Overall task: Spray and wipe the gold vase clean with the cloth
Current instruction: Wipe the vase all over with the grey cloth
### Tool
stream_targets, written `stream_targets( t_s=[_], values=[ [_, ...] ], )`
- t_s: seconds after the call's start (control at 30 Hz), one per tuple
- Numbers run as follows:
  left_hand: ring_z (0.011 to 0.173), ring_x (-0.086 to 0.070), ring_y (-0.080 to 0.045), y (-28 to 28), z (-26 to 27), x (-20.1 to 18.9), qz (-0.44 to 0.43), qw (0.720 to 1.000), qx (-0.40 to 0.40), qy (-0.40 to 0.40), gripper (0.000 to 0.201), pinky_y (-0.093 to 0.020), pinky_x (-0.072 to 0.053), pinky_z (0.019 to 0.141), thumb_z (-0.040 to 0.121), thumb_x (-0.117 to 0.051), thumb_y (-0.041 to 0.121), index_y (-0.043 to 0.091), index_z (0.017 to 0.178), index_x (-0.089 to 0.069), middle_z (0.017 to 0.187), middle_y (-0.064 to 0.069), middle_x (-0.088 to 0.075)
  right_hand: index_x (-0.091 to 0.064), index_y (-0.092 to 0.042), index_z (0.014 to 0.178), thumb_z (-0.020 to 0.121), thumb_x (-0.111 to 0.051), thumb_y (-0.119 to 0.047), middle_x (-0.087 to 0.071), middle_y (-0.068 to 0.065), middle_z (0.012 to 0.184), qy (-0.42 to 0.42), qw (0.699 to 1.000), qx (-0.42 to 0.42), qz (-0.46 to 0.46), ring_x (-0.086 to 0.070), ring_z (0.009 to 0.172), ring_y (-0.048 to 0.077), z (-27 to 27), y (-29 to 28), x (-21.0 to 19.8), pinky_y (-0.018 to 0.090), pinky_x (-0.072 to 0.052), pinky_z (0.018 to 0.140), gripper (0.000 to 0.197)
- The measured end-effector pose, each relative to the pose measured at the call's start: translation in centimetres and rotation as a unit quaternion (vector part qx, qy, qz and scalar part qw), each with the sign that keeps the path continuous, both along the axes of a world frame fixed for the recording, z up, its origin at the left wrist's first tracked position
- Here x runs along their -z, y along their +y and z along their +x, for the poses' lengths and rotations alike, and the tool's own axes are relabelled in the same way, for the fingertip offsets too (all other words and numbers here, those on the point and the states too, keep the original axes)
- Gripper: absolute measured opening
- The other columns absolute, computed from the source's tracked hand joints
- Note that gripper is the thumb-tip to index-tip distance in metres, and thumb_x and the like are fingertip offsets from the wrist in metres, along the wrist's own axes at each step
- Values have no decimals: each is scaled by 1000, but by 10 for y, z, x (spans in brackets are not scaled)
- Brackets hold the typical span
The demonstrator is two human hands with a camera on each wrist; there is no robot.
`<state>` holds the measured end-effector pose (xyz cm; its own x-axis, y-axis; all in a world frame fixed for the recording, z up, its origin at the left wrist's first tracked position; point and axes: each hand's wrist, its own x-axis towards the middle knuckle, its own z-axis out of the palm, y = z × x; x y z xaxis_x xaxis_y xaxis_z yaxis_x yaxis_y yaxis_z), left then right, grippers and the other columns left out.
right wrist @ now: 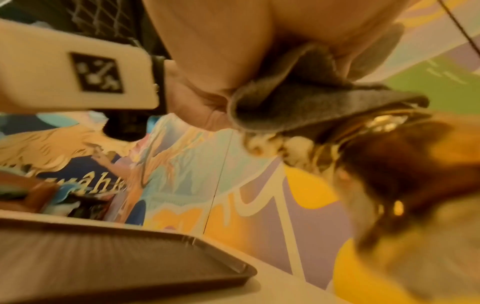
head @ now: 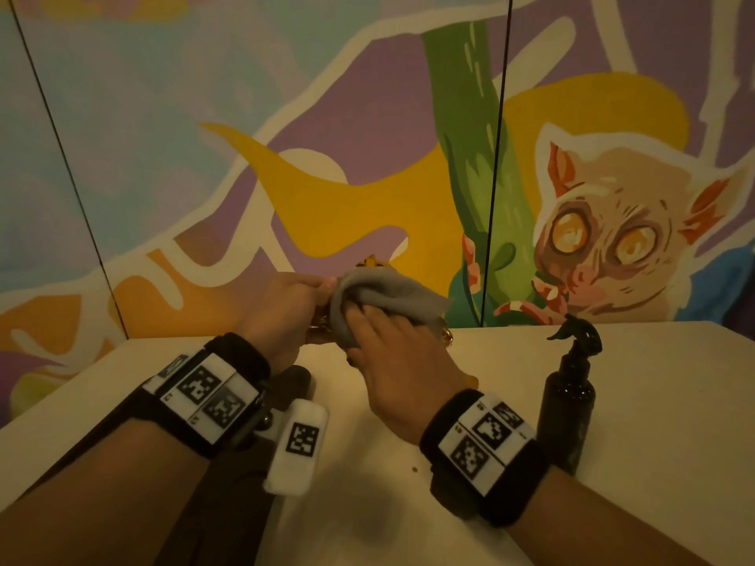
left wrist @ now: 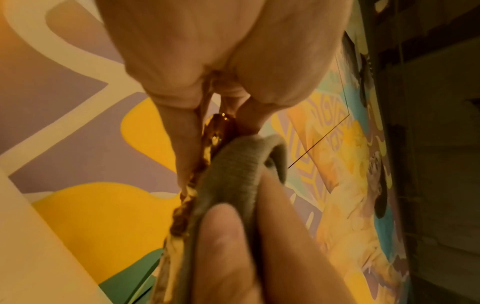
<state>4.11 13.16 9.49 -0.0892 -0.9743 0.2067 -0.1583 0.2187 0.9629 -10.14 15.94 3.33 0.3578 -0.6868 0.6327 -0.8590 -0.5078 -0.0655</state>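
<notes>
The gold vase stands at the back of the pale table, mostly hidden by hands and cloth; only its ornate top and a bit of its base show. My left hand grips it from the left, fingers curled round the gold body. My right hand holds the grey cloth bunched against the vase's front, fingers lying over it. In the left wrist view the cloth is pressed to the vase's textured side. In the right wrist view the cloth sits above the blurred vase.
A black spray bottle stands upright on the table just right of my right wrist. A dark tray lies on the table to the left. A painted mural wall rises directly behind the vase.
</notes>
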Motion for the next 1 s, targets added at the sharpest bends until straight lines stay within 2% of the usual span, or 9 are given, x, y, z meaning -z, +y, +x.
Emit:
stream_targets(
  t_s=[0.13, 0.2, 0.3, 0.4, 0.5, 0.57, 0.73, 0.9, 1.0],
  values=[
    [86, -62, -26, -1, 1, -7, 11, 999, -23, 26, 29, -37, -52, 71, 98, -48, 19, 0, 107, -66, 96, -14, -68, -40, -24, 135, 77, -65, -20, -61, -2, 127, 52, 998, 4, -17, -61, 108, 21, 0, 13, 17, 36, -48, 90, 64],
    [86, -66, -24, -2, 4, -12, 13, 998, -36, 48, 25, -38, -55, 74, 96, -50, 18, 2, 109, -65, 97, -12, -70, -38, -25, 135, 74, -65, -16, -64, -1, 123, 51, 999, -3, -3, -64, 101, 23, -7, 18, 25, 39, -53, 82, 67],
    [78, -68, -20, -2, 8, -20, 0, 996, -53, 75, 19, -33, -57, 63, 96, -50, 16, 5, 99, -66, 84, -7, -70, -34, -25, 137, 73, -68, -13, -64, 2, 122, 38, 999, 7, 9, -65, 100, 25, -22, 19, 33, 38, -58, 72, 73],
    [74, -68, -18, -1, 12, -23, -7, 994, -61, 87, 19, -28, -57, 57, 97, -49, 15, 5, 96, -66, 82, -5, -68, -36, -23, 138, 77, -67, -16, -62, 2, 127, 13, 1000, 23, 12, -63, 107, 21, -37, 16, 36, 32, -56, 77, 69],
    [83, -68, -23, 0, 12, -20, -6, 993, -68, 94, 18, -35, -59, 68, 96, -50, 14, 4, 97, -64, 84, -8, -67, -27, -20, 143, 91, -53, -17, -48, 7, 142, -75, 996, -6, 52, -49, 125, 23, -42, 5, 24, 43, -48, 97, 58],
    [84, -68, -25, 1, 8, -17, 2, 993, -66, 99, 17, -39, -58, 74, 96, -51, 14, 3, 100, -63, 86, -9, -67, -24, -18, 145, 95, -43, -21, -41, 7, 146, -98, 994, -10, 52, -42, 131, 23, -36, -4, 10, 45, -42, 102, 54],
    [88, -68, -27, 1, 7, -13, 3, 994, -58, 97, 23, -41, -57, 76, 96, -50, 17, 1, 104, -64, 90, -11, -70, -22, -31, 143, 91, -46, -18, -46, -2, 143, -19, 1000, -14, -10, -48, 125, 22, -8, -5, 0, 46, -47, 95, 59],
    [92, -66, -26, 0, 26, -14, -4, 984, -87, 154, 19, -37, -56, 71, 96, -51, 15, 2, 103, -63, 94, -10, -66, -28, -27, 142, 87, -54, -22, -56, -1, 135, 6, 999, 33, 15, -57, 114, 18, -27, 15, 37, 32, -51, 86, 61],
    [94, -66, -27, 1, 36, -15, -14, 985, -84, 147, 17, -36, -54, 69, 97, -48, 14, 8, 93, -64, 93, -9, -66, -37, -21, 136, 85, -52, -29, -60, 1, 129, -4, 996, 85, 0, -62, 108, 18, -45, 11, 52, 33, -54, 83, 53]
  ],
)
